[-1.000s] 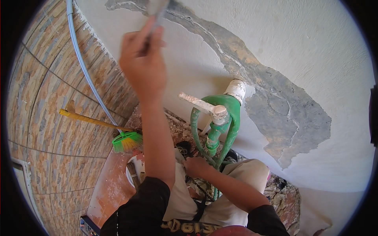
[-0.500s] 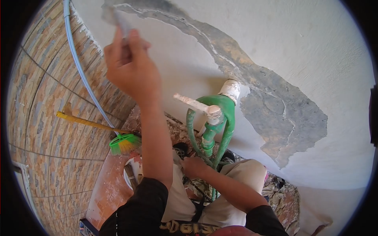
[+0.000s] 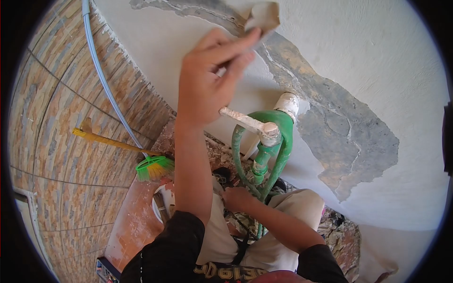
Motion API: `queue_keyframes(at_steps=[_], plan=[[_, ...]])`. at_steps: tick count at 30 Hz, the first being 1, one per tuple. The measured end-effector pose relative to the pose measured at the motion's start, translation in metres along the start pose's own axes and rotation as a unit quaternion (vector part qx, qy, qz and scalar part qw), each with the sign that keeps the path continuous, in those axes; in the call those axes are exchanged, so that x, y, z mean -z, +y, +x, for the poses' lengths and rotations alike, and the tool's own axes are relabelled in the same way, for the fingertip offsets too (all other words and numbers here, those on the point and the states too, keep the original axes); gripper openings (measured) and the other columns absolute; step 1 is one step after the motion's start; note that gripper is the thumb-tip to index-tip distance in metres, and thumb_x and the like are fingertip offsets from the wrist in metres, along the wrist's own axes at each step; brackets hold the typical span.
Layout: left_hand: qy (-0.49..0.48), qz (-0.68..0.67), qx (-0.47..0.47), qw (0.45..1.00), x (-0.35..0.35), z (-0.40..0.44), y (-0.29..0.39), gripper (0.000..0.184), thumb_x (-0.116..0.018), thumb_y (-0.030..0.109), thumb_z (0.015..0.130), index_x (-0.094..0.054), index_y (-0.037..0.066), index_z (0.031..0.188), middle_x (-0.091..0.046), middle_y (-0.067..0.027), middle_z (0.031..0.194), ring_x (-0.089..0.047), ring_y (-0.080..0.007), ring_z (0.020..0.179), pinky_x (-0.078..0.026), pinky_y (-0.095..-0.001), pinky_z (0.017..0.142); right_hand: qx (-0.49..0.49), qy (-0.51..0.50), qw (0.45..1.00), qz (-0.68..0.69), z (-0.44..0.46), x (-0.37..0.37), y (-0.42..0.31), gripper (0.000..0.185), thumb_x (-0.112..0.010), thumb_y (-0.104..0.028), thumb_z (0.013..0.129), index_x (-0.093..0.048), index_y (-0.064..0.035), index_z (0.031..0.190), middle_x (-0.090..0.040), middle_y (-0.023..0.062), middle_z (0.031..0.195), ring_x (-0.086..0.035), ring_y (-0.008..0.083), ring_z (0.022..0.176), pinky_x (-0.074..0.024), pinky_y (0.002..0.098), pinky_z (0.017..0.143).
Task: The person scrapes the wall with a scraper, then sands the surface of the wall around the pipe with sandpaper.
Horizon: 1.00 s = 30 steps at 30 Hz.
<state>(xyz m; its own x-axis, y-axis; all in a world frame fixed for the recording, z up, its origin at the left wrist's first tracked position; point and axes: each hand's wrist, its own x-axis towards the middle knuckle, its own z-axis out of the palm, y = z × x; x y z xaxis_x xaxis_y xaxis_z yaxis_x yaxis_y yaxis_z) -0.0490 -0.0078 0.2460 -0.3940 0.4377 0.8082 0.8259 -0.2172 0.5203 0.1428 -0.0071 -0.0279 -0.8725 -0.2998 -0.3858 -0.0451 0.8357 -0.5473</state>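
My left hand (image 3: 207,78) is raised at the wall, closed around a putty knife (image 3: 264,18). The index finger stretches toward its broad, pale blade, which is over the upper part of a grey bare patch (image 3: 373,146) where the paint is gone. The handle is mostly hidden by my fingers. Down between my knees, my right hand (image 3: 238,200) is closed, close to a green hose; whatever it may hold is hidden. Between the arms and the wall stands a green pipe fitting (image 3: 281,127) with a whitish lever handle (image 3: 240,119).
A pale blue conduit (image 3: 101,70) runs down the stone-patterned tiled wall (image 3: 71,155) at left. Below it are a green-and-yellow broom (image 3: 155,167) and a white bucket (image 3: 157,207) with brushes inside. Paint flakes and debris (image 3: 337,236) litter the floor.
My left hand has swept to the right along the grey patch with the putty knife. The right hand stays low between the knees. The view has shifted slightly.
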Motion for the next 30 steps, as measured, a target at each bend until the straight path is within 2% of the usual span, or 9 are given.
queue_keyframes(at_steps=[1, 4, 8, 10, 15, 21, 23, 25, 30], plan=[[0.006, -0.002, -0.001, 1.000, 0.001, 0.000, -0.004, 0.033, -0.062, -0.001, 0.090, -0.065, 0.004, 0.123, -0.048, 0.0024, 0.076, -0.050, -0.0039, 0.065, -0.041, -0.0194, 0.056, -0.004, 0.007, 1.000, 0.003, -0.001, 0.002, 0.001, 0.026, -0.052, -0.018, 0.085, -0.060, -0.0045, 0.106, -0.063, 0.0176, 0.093, -0.066, 0.0363, 0.084, -0.0536, 0.0467, 0.072], [0.336, -0.157, 0.041, 0.928, 0.004, 0.006, -0.018, 0.037, -0.064, 0.003, 0.091, -0.062, 0.008, 0.127, -0.052, 0.0033, 0.078, -0.048, -0.0062, 0.059, -0.039, -0.0216, 0.057, -0.009, 0.030, 0.999, 0.001, -0.002, 0.006, 0.005, 0.026, -0.054, -0.020, 0.086, -0.060, -0.0046, 0.106, -0.063, 0.0171, 0.093, -0.066, 0.0359, 0.086, -0.0536, 0.0469, 0.073], [0.310, -0.022, 0.074, 0.948, -0.002, 0.003, -0.023, 0.036, -0.064, 0.005, 0.091, -0.062, 0.007, 0.128, -0.052, 0.0025, 0.077, -0.048, -0.0068, 0.060, -0.038, -0.0224, 0.056, -0.014, 0.009, 1.000, 0.021, -0.001, 0.003, 0.004, 0.027, -0.055, -0.022, 0.086, -0.060, -0.0041, 0.106, -0.063, 0.0174, 0.094, -0.065, 0.0356, 0.089, -0.0533, 0.0467, 0.075], [0.210, 0.155, -0.016, 0.965, -0.010, 0.004, -0.028, 0.037, -0.063, 0.006, 0.091, -0.062, 0.008, 0.128, -0.048, 0.0014, 0.076, -0.047, -0.0065, 0.063, -0.038, -0.0231, 0.056, 0.012, 0.081, 0.997, -0.009, -0.001, -0.001, 0.003, 0.028, -0.059, -0.025, 0.081, -0.062, -0.0040, 0.098, -0.068, 0.0159, 0.085, -0.069, 0.0341, 0.078, -0.0554, 0.0455, 0.065], [0.073, 0.042, -0.001, 0.996, -0.003, 0.002, 0.002, 0.036, -0.063, 0.001, 0.088, -0.066, 0.010, 0.123, -0.044, -0.0007, 0.076, -0.043, -0.0082, 0.064, -0.039, -0.0228, 0.057, 0.021, 0.048, 0.998, 0.022, 0.000, 0.007, 0.017, 0.031, -0.059, -0.028, 0.086, -0.062, -0.0045, 0.105, -0.066, 0.0175, 0.095, -0.066, 0.0360, 0.089, -0.0527, 0.0460, 0.077], [0.198, 0.067, 0.037, 0.977, 0.035, -0.025, -0.004, 0.032, -0.063, -0.003, 0.087, -0.065, 0.003, 0.119, -0.044, -0.0005, 0.078, -0.044, -0.0084, 0.064, -0.039, -0.0230, 0.057, -0.003, 0.011, 0.998, 0.056, 0.001, 0.010, 0.020, 0.037, -0.060, -0.029, 0.089, -0.062, -0.0031, 0.115, -0.066, 0.0204, 0.108, -0.064, 0.0356, 0.098, -0.0495, 0.0433, 0.086], [0.336, -0.241, 0.167, 0.895, 0.050, -0.049, -0.008, 0.034, -0.060, -0.005, 0.086, -0.061, 0.000, 0.119, -0.050, -0.0029, 0.080, -0.052, -0.0115, 0.066, -0.042, -0.0253, 0.053, 0.003, -0.006, 0.999, 0.045, 0.006, 0.007, 0.018, 0.037, -0.061, -0.028, 0.089, -0.062, -0.0028, 0.116, -0.066, 0.0213, 0.108, -0.064, 0.0352, 0.100, -0.0495, 0.0428, 0.087], [0.326, -0.398, 0.293, 0.806, 0.070, -0.093, -0.011, 0.027, -0.063, 0.003, 0.088, -0.060, 0.000, 0.115, -0.052, -0.0021, 0.081, -0.055, -0.0134, 0.066, -0.042, -0.0263, 0.057, -0.032, -0.043, 0.995, 0.086, 0.013, -0.008, 0.021, 0.037, -0.063, -0.023, 0.088, -0.062, -0.0021, 0.118, -0.068, 0.0212, 0.099, -0.067, 0.0331, 0.094, -0.0511, 0.0408, 0.083], [0.346, -0.500, 0.349, 0.713, 0.082, -0.165, -0.025, 0.015, -0.063, 0.009, 0.089, -0.058, 0.003, 0.102, -0.059, -0.0055, 0.086, -0.059, -0.0163, 0.074, -0.046, -0.0310, 0.064, -0.030, -0.089, 0.994, 0.062, 0.016, -0.010, 0.006, 0.042, -0.062, -0.030, 0.088, -0.061, -0.0021, 0.119, -0.063, 0.0242, 0.115, -0.059, 0.0370, 0.110, -0.0459, 0.0429, 0.095]])
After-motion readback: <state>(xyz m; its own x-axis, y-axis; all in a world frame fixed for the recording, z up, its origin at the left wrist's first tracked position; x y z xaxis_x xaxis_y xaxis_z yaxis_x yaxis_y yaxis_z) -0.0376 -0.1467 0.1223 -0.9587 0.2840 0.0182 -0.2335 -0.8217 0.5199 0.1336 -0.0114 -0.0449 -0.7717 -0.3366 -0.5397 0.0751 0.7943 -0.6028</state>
